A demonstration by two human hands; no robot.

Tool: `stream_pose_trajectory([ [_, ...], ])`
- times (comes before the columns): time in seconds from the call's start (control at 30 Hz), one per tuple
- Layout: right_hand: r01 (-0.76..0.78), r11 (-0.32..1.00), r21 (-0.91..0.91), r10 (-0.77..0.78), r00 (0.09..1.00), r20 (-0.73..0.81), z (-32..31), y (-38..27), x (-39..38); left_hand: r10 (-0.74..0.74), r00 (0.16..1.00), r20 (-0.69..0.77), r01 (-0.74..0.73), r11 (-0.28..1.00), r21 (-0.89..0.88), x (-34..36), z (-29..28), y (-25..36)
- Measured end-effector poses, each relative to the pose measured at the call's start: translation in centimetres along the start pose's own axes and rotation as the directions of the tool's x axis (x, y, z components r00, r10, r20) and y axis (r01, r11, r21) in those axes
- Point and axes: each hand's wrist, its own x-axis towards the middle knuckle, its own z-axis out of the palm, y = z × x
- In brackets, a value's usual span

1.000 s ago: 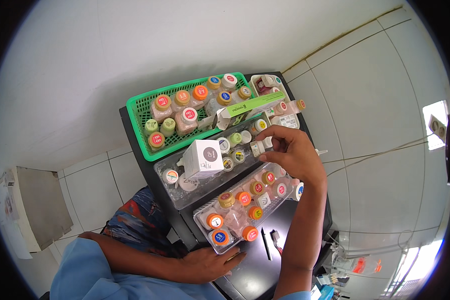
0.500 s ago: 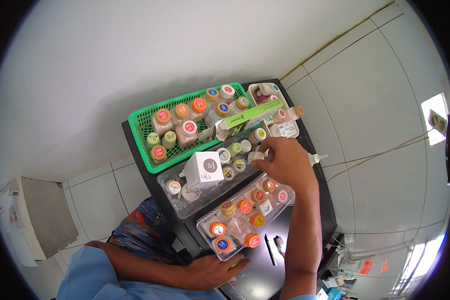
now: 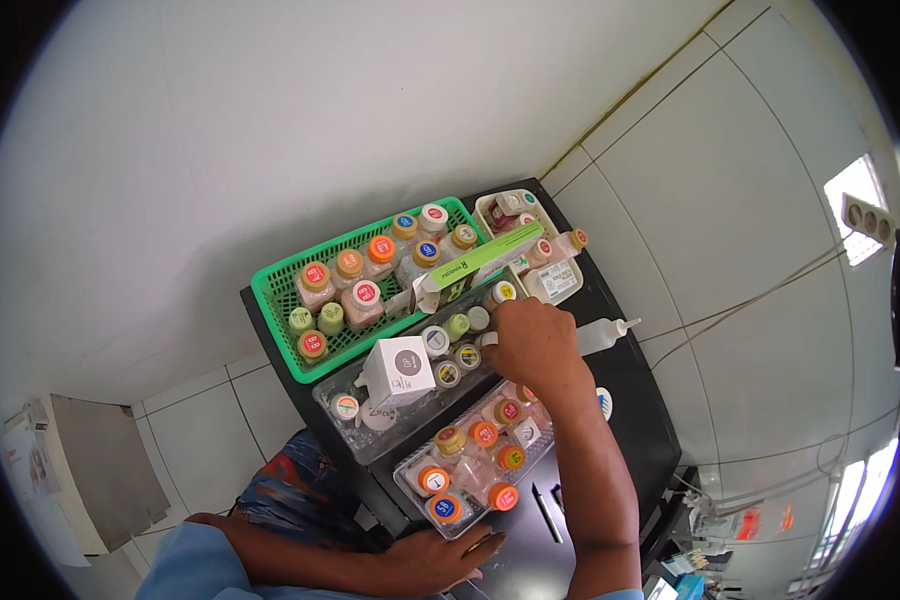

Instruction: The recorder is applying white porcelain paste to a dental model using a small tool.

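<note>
My right hand (image 3: 535,350) reaches into the middle clear tray (image 3: 355,437), fingers curled down among small capped jars (image 3: 458,326); what they grip is hidden. A white carton (image 3: 398,372) with a round grey label sits in that tray. My left hand (image 3: 440,558) rests at the table's front edge, fingers loosely extended, just below a front clear tray (image 3: 410,486) of bottles with orange and gold caps (image 3: 482,433). A translucent squeeze bottle (image 3: 600,334) stands right of my right hand.
A green basket (image 3: 270,298) of pink-filled bottles, a long green carton (image 3: 480,250) across it, and a white container (image 3: 560,292) occupy the back of the black table (image 3: 635,420). A black pen (image 3: 546,514) lies at front. Cables run to a wall socket strip (image 3: 865,220).
My right hand has turned over and gone down into the middle tray, hiding its fingertips and the small white jar it was pinching. My camera view has shifted, lowering the table in the picture.
</note>
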Motion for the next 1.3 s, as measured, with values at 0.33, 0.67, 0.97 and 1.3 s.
stream_pose_trajectory([
  [0.33,0.11,0.968,0.226,-0.051,0.967,-0.251,-2.0,1.1,-4.8,0.037,0.994,-0.102,-0.031,0.998,0.057,-0.2,2.2,-0.6],
  [0.67,-0.085,0.694,0.715,0.363,0.899,-0.245,2.1,7.5,-23.5,0.077,0.987,-0.14,-0.093,0.989,-0.114,0.6,-1.4,-0.2],
  [0.97,-0.145,0.454,0.879,0.656,0.723,-0.219,10.0,7.4,-30.9,0.02,0.992,-0.121,-0.048,0.972,-0.231,-0.3,-3.1,0.0],
  [1.3,-0.093,0.77,0.631,0.5,0.703,-0.507,12.1,5.0,-30.0,0.032,0.99,-0.139,-0.088,0.906,-0.414,-1.2,-4.4,-0.1],
])
